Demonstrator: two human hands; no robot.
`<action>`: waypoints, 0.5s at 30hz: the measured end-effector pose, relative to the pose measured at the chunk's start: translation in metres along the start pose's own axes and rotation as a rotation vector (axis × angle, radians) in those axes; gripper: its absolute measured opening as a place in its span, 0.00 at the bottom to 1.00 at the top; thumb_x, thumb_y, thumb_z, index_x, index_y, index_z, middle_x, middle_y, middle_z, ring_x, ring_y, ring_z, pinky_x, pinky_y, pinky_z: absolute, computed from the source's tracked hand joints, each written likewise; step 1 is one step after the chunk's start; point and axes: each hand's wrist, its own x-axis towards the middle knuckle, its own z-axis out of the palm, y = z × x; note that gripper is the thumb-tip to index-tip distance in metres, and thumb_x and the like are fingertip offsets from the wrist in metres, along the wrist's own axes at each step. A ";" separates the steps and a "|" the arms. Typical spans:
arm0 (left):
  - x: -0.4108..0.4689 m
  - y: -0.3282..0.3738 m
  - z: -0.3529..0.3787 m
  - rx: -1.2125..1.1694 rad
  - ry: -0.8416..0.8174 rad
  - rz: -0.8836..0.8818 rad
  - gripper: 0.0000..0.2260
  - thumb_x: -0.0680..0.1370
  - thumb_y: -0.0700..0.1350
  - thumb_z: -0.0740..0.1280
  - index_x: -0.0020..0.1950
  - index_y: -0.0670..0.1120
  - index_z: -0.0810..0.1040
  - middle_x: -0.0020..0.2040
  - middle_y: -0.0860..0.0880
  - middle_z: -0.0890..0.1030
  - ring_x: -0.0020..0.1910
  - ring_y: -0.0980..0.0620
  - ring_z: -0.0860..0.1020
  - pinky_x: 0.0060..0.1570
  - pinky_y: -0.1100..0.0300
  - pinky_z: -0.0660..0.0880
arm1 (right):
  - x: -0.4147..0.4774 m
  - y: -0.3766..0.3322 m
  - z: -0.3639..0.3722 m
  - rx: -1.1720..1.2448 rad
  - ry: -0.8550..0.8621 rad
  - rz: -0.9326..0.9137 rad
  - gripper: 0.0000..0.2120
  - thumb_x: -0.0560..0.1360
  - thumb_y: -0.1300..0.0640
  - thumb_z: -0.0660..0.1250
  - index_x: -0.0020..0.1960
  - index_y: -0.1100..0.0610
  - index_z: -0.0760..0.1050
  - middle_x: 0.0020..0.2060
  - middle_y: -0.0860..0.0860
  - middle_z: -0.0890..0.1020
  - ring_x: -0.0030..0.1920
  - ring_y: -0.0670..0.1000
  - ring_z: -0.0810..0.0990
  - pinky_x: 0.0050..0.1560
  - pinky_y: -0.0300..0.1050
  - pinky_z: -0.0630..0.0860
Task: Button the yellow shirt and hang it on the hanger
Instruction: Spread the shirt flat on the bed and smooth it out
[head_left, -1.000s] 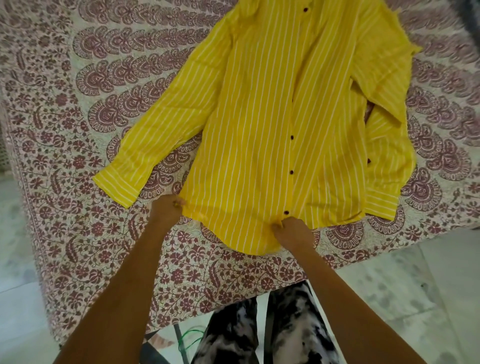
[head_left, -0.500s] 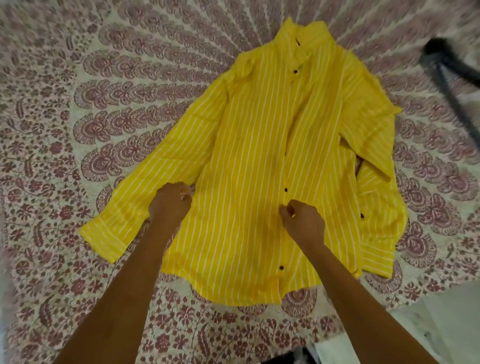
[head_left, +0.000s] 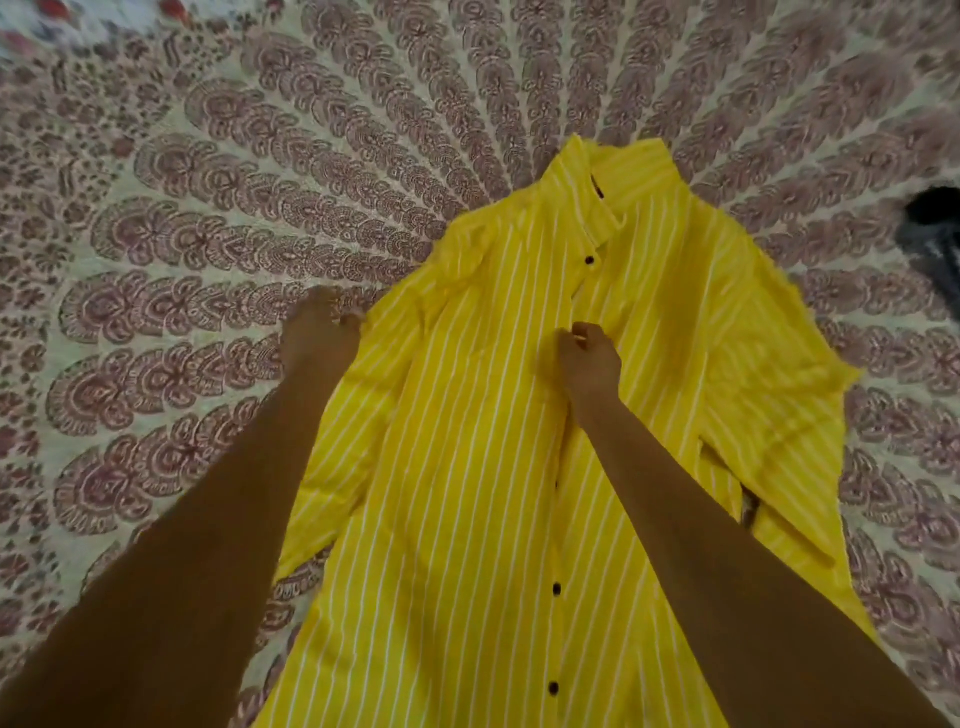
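Both hands had advanced up the shirt from hem toward chest.

Our right hand (head_left: 589, 358) pinched the placket mid-chest; our left hand (head_left: 318, 332) was curled at the sleeve edge, grip on cloth uncertain. We noted the yellow shirt (head_left: 467, 467) lay flat on the patterned bedspread (head_left: 208, 208), lower buttons (head_left: 556, 588) apparently fastened, collar (head_left: 618, 171) open. Upper buttoning and hanging remained; no hanger was visible.

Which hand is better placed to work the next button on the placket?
Right. The right hand sits pinched on the yellow shirt at its placket, below the upper button. The left hand is off at the shirt's sleeve edge, over the bedsheet.
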 end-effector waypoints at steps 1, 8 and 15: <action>0.010 0.004 0.003 -0.042 -0.060 -0.005 0.17 0.77 0.42 0.62 0.66 0.42 0.71 0.64 0.40 0.75 0.63 0.39 0.73 0.62 0.52 0.69 | 0.011 -0.006 0.004 0.009 -0.011 0.046 0.19 0.77 0.53 0.62 0.63 0.64 0.71 0.57 0.61 0.78 0.58 0.60 0.76 0.59 0.52 0.72; 0.047 0.018 0.030 -0.209 -0.344 0.121 0.17 0.69 0.50 0.73 0.53 0.44 0.76 0.35 0.48 0.75 0.42 0.51 0.75 0.46 0.59 0.70 | 0.062 -0.018 0.008 0.516 0.016 0.225 0.29 0.62 0.52 0.70 0.61 0.63 0.73 0.51 0.58 0.80 0.47 0.55 0.80 0.49 0.51 0.78; 0.051 0.021 0.026 0.049 -0.425 0.393 0.22 0.67 0.58 0.65 0.49 0.41 0.81 0.34 0.46 0.76 0.37 0.51 0.72 0.32 0.66 0.64 | 0.093 -0.017 -0.017 0.424 0.308 -0.050 0.14 0.72 0.52 0.66 0.53 0.57 0.69 0.39 0.45 0.72 0.40 0.45 0.72 0.44 0.39 0.70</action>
